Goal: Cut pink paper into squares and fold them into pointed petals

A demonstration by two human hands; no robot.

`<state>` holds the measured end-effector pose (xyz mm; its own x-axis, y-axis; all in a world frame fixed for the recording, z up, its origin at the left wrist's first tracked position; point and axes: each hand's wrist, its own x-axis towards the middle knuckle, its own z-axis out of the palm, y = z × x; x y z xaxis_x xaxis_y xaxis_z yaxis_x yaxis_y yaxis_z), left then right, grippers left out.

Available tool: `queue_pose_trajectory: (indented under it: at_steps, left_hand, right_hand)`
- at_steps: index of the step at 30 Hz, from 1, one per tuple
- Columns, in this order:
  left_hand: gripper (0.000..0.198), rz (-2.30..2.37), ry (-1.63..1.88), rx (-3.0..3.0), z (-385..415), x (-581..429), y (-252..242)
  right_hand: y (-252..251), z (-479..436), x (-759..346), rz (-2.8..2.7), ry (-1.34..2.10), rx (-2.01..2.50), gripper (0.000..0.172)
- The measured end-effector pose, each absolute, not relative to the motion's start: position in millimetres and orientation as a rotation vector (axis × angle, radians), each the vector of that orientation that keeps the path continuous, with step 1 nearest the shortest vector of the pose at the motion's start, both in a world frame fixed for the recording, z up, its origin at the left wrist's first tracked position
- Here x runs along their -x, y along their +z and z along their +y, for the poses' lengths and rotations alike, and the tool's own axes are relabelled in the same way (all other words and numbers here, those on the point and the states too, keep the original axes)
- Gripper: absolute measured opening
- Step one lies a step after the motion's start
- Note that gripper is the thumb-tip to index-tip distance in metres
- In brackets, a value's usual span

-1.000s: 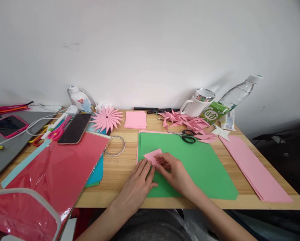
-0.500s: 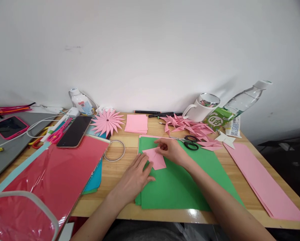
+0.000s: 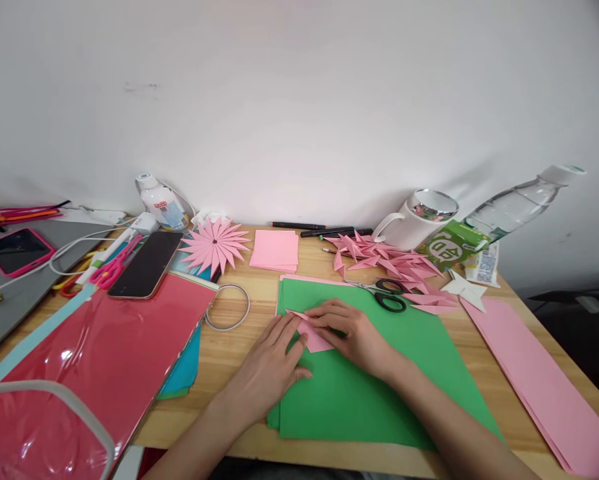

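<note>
**Two hands flat on one pink piece**

One folded pink paper (image 3: 315, 340) lies on the green sheet (image 3: 379, 393), mid-table, between both hands. The left hand (image 3: 274, 357) presses its left edge, fingers flat, gripping nothing. The right hand (image 3: 357, 333) pins its upper right, also flat. One pair of scissors (image 3: 387, 298) lies just beyond.

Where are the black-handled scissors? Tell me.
Head view, right of centre: the scissors lie at the far edge of the green sheet, in front of the folded pink pieces, beyond the right hand.
</note>
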<state>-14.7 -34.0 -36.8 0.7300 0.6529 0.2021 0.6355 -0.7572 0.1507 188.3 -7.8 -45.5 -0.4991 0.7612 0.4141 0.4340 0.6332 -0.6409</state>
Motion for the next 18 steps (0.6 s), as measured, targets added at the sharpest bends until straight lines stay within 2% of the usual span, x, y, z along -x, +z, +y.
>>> queue_pose_trajectory:
  at_steps: [12,18]
  left_hand:
    - [0.042,1.057,0.375,-2.853,-34,13,-35]
    - [0.044,1.065,0.341,-2.872,-35,15,-39]
  right_hand:
    - [-32,-8,-198,-2.333,0.71,0.869,0.024]
    - [-37,-8,-201,-2.387,0.632,0.859,0.023]
